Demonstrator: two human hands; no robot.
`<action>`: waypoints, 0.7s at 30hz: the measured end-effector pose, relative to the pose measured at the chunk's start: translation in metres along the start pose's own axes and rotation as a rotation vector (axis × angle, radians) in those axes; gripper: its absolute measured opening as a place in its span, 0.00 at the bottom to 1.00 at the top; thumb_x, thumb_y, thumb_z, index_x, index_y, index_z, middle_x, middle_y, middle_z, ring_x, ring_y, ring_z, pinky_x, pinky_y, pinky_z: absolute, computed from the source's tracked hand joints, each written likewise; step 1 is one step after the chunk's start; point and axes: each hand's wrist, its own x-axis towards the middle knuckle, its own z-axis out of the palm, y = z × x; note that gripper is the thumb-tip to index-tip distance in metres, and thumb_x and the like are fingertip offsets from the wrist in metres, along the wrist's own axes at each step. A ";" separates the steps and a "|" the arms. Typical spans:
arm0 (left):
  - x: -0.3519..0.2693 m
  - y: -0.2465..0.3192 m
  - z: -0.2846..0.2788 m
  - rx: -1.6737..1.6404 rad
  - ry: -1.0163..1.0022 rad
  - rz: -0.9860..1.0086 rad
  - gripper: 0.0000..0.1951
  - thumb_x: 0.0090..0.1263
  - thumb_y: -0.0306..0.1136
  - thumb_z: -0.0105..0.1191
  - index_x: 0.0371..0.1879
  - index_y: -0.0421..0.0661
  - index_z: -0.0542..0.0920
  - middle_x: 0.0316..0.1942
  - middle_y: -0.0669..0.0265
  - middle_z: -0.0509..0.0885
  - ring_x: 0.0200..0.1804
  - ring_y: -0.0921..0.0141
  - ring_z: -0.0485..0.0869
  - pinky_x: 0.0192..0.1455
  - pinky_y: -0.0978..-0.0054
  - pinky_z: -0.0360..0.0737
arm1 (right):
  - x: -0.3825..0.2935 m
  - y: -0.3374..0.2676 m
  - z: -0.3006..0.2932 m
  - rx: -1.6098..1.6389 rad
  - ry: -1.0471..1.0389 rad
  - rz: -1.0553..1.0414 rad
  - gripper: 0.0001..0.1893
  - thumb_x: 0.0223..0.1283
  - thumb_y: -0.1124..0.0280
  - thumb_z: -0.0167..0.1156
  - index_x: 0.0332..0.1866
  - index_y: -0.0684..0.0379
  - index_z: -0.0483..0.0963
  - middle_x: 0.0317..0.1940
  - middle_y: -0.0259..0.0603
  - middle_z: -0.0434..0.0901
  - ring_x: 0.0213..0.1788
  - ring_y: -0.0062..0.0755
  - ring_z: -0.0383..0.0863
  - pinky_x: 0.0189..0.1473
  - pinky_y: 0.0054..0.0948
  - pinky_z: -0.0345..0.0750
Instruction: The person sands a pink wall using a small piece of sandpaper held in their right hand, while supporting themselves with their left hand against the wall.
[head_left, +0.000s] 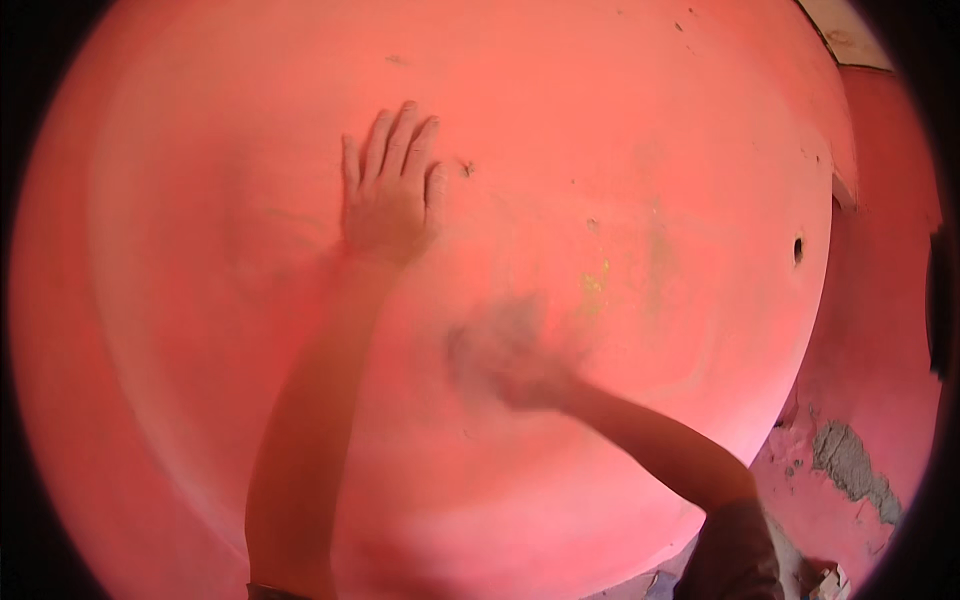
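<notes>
A pink painted wall (465, 465) fills most of the head view. My left hand (390, 187) lies flat on it, upper left of the middle, with fingers spread and nothing seen in them. Lower and to the right, my right hand (517, 367) is at the wall, badly blurred. A greyish smear shows around its fingers, and whether it holds something cannot be told. Yellowish-green marks (592, 285) and small chips are on the paint above and right of my right hand.
A small dark hole (798, 249) is near the wall's right edge. Beyond that edge, another pink wall surface (870, 315) has a grey patch of broken plaster (855, 469). A dark object (937, 304) stands at the far right. Unclear light-coloured items (829, 581) lie at the bottom right.
</notes>
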 end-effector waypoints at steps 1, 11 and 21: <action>-0.003 -0.004 -0.006 0.026 -0.024 0.013 0.24 0.75 0.41 0.45 0.69 0.53 0.68 0.74 0.64 0.63 0.76 0.58 0.58 0.76 0.45 0.48 | -0.010 0.002 0.011 -0.026 -0.058 -0.143 0.33 0.61 0.64 0.53 0.73 0.54 0.59 0.77 0.44 0.51 0.79 0.43 0.49 0.77 0.55 0.44; -0.039 -0.035 -0.030 0.072 -0.137 0.093 0.26 0.75 0.45 0.45 0.72 0.63 0.66 0.76 0.65 0.59 0.76 0.59 0.57 0.76 0.42 0.48 | 0.045 0.029 -0.067 -0.292 0.200 0.232 0.39 0.55 0.67 0.57 0.76 0.57 0.55 0.76 0.57 0.51 0.78 0.60 0.43 0.76 0.61 0.37; -0.063 -0.027 -0.040 0.072 -0.140 0.011 0.26 0.76 0.48 0.44 0.73 0.64 0.65 0.77 0.65 0.57 0.77 0.59 0.55 0.75 0.37 0.47 | 0.012 0.049 -0.051 -0.202 0.129 0.166 0.32 0.62 0.68 0.51 0.74 0.59 0.59 0.77 0.47 0.54 0.79 0.46 0.48 0.77 0.53 0.38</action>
